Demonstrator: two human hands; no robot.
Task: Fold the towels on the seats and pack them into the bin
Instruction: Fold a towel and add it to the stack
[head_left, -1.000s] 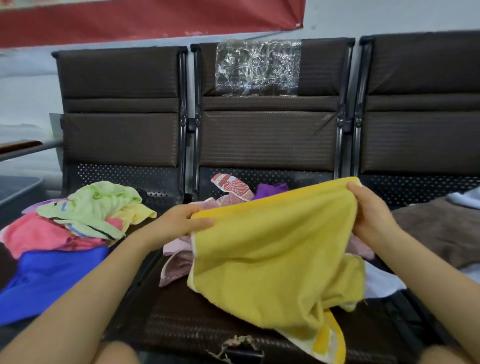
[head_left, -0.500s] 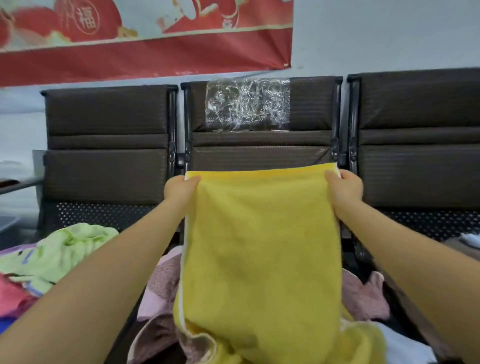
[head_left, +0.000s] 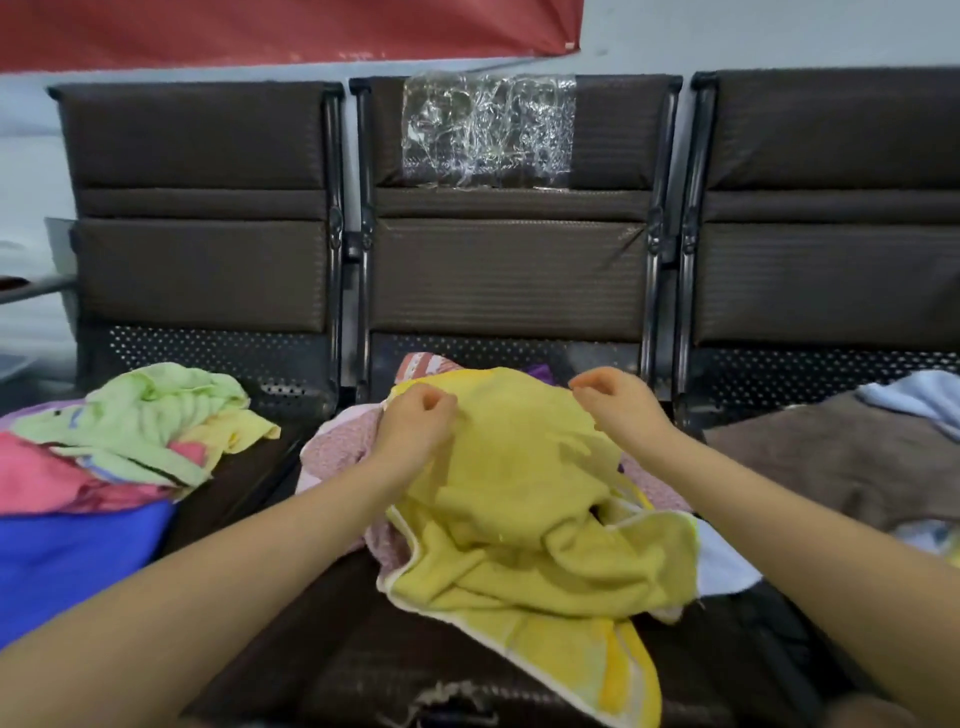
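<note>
Middle seat of a row of 3 dark brown seats: a yellow towel lies crumpled on it, its far edge up on a heap of other towels, its near end trailing toward the front lip of the seat.

Left hand sits at the towel's far left corner, fingers curled in toward the palm; they appear to pinch the cloth edge, though motion blur makes the contact uncertain. Right hand is at the far right corner, fingers likewise curled together; whether it grips the towel I cannot tell from this view.

Under the yellow towel: a pink patterned towel showing on the left side, a red-and-white striped towel and a scrap of purple cloth behind.

Left seat carries a loose pile: light green towel on top, pink towel below it, blue towel nearest the camera. Right seat holds a brown towel with a pale blue towel beyond it.

Crinkled clear plastic film is stuck to the middle backrest. A red banner hangs on the wall above.
</note>
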